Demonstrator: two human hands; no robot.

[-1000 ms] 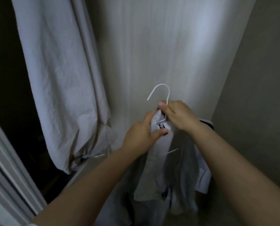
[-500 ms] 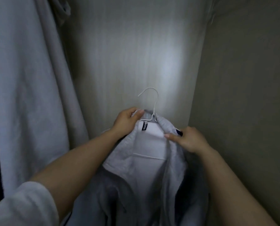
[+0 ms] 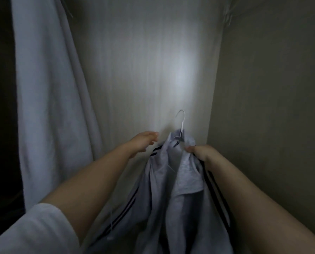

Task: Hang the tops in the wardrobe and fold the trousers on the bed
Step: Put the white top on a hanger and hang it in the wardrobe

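Your left hand [image 3: 143, 142] let go and hung open at mid-frame, while your right hand [image 3: 198, 151] pinched the grey top [image 3: 171, 180] (already on its white hanger [image 3: 182, 121]) to steady it for hanging.

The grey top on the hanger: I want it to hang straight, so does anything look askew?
Yes. The grey top sits bunched around the white hanger, its collar crumpled at the neck. The right hand grips one shoulder; the left hand is off it. The hook is on no rail in view.
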